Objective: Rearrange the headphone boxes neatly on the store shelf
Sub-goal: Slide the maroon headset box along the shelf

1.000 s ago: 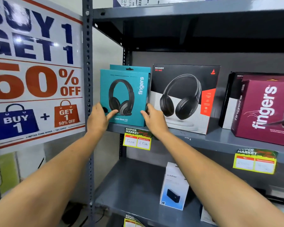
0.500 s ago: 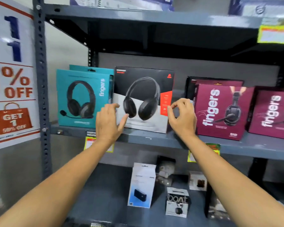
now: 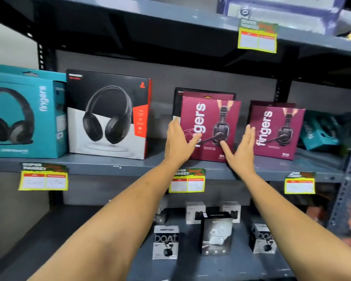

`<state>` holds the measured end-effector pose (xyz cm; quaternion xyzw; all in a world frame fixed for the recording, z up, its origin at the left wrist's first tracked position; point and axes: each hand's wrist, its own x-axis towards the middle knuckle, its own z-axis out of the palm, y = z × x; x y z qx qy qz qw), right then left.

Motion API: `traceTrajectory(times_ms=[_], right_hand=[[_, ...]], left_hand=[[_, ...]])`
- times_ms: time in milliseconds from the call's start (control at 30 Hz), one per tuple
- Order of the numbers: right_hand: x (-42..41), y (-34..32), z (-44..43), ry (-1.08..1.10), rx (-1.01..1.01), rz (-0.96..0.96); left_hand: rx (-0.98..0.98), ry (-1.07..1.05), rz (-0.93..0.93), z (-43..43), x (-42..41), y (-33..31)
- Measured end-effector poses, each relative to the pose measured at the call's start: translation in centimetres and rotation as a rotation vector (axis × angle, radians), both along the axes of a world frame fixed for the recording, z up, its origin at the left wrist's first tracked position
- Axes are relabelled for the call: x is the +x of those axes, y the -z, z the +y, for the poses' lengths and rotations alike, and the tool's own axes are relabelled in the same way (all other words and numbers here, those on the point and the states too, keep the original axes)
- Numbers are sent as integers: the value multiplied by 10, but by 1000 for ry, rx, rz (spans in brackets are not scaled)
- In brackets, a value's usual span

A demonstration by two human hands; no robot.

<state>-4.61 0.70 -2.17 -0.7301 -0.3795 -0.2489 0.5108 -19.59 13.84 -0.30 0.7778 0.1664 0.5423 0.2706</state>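
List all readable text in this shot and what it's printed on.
"fingers": teal box, vertical.
"fingers": maroon box between the hands, vertical.
"fingers": second maroon box, vertical.
"boat": small box on the lower shelf.
"SUPER MARKET": left price tag, blurred; prices unreadable.
Black-and-white box: small print unreadable.
Other tags: blurred.

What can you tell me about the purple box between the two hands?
The maroon box looks like cardboard, printed with "fingers" in white and a dark headset with a mic. It stands upright on the grey shelf, with another box behind it. The left hand and right hand, both open, flank its lower edges.
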Motion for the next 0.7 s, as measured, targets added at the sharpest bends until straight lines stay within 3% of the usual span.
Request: traceTrajectory(times_ms=[100, 167, 267, 433, 700], right_hand=[[33, -8, -18, -175, -70, 330], [24, -15, -11, -270, -195, 395], [24, -15, -15, -307, -237, 398], [20, -10, -29, -221, -42, 281], [12, -16, -44, -205, 62, 172]], left_hand=[[-235, 11, 77, -10, 32, 0], [-295, -7, 96, 8, 28, 3], [-250, -56, 112, 11, 31, 5], [-133, -308, 8, -18, 20, 4], [-107, -273, -115, -36, 12, 8]])
